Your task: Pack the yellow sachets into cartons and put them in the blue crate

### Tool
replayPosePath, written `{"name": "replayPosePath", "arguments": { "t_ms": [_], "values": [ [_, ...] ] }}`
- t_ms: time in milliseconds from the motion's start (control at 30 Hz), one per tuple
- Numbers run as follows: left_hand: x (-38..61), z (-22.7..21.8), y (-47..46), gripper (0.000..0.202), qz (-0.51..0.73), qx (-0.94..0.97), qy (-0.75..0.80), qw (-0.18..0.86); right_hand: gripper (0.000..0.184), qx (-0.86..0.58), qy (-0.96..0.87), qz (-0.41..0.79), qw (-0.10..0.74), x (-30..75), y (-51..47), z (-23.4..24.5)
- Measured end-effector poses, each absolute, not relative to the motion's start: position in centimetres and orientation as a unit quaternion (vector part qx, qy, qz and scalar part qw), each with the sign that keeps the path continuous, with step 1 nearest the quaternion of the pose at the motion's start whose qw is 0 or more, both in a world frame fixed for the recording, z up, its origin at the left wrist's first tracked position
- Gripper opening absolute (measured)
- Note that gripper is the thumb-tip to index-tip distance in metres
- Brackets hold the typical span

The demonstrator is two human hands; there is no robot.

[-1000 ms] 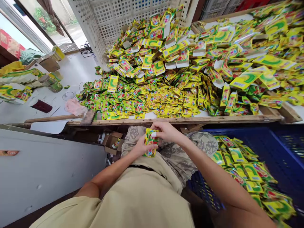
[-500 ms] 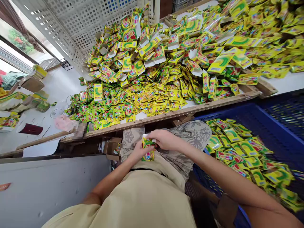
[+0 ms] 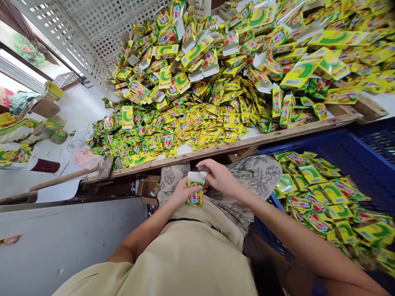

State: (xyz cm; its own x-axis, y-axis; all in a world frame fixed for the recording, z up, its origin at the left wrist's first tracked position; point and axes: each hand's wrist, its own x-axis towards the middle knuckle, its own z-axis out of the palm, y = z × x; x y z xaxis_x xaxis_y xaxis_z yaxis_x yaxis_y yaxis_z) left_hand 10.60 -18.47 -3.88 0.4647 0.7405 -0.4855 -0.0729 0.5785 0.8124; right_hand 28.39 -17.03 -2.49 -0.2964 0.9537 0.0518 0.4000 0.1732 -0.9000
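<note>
My left hand (image 3: 180, 194) is wrapped round a small yellow-green carton (image 3: 195, 190) held upright over my lap. Its white top flap stands open. My right hand (image 3: 217, 176) pinches at that flap with curled fingers. Just beyond my knees, a wooden-edged table (image 3: 216, 149) carries a big heap of yellow-green sachets (image 3: 191, 123). Behind the sachets lies a pile of open small cartons (image 3: 197, 53).
A blue crate (image 3: 348, 144) at my right holds several filled cartons (image 3: 321, 193). A white perforated crate (image 3: 92, 33) leans at the back left. A brown cardboard box (image 3: 147, 188) sits under the table. More packs and a pink bag (image 3: 84, 157) lie on the white surface at left.
The carton's white top flap has come up and open. My right hand has shifted from on top of the carton to its flap. The view has tilted slightly.
</note>
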Motion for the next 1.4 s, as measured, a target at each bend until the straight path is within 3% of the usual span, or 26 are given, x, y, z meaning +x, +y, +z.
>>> {"name": "replayPosePath", "arguments": {
  "t_ms": [100, 167, 367, 467, 600, 667, 767, 867, 1133, 1300, 1400],
  "values": [
    [10.1, -4.2, -18.5, 0.056, 0.248, 0.397, 0.441, 0.766, 0.021, -0.491, -0.597, 0.556, 0.306, 28.6, -17.2, -3.9],
    [9.6, -4.7, -18.8, 0.059, 0.229, 0.430, 0.446, 0.751, 0.024, -0.469, -0.537, 0.642, 0.282, 28.3, -17.5, -4.8],
    [9.0, -5.5, -19.2, 0.053, 0.219, 0.494, 0.446, 0.713, 0.026, -0.488, -0.459, 0.693, 0.268, 26.5, -18.1, -5.9],
    [9.4, -3.9, -17.1, 0.045, 0.270, 0.594, 0.443, 0.615, 0.019, -0.492, -0.526, 0.608, 0.333, 26.4, -16.5, -3.9],
    [10.3, -1.2, -11.6, 0.036, 0.401, 0.708, 0.415, 0.408, 0.016, -0.489, -0.660, 0.359, 0.443, 26.9, -11.8, 1.1],
    [10.6, -0.8, -8.9, 0.034, 0.443, 0.700, 0.426, 0.364, 0.014, -0.472, -0.700, 0.279, 0.457, 26.7, -9.1, 2.7],
    [10.6, -1.9, -6.2, 0.041, 0.455, 0.662, 0.426, 0.416, 0.011, -0.487, -0.741, 0.230, 0.402, 26.0, -5.6, 2.6],
    [10.1, -3.5, -5.3, 0.052, 0.460, 0.595, 0.403, 0.521, 0.006, -0.506, -0.738, 0.279, 0.349, 25.4, -3.7, 0.6],
    [8.9, -2.6, -3.6, 0.043, 0.415, 0.445, 0.364, 0.705, 0.023, -0.469, -0.623, 0.470, 0.413, 25.3, -2.7, -1.3],
    [9.0, -1.3, -2.5, 0.040, 0.400, 0.411, 0.411, 0.709, 0.029, -0.393, -0.573, 0.588, 0.414, 25.9, -2.8, -1.3],
    [9.3, -1.5, -2.4, 0.038, 0.428, 0.432, 0.440, 0.660, 0.025, -0.384, -0.563, 0.590, 0.432, 26.3, -2.6, -1.4]
  ]
}}
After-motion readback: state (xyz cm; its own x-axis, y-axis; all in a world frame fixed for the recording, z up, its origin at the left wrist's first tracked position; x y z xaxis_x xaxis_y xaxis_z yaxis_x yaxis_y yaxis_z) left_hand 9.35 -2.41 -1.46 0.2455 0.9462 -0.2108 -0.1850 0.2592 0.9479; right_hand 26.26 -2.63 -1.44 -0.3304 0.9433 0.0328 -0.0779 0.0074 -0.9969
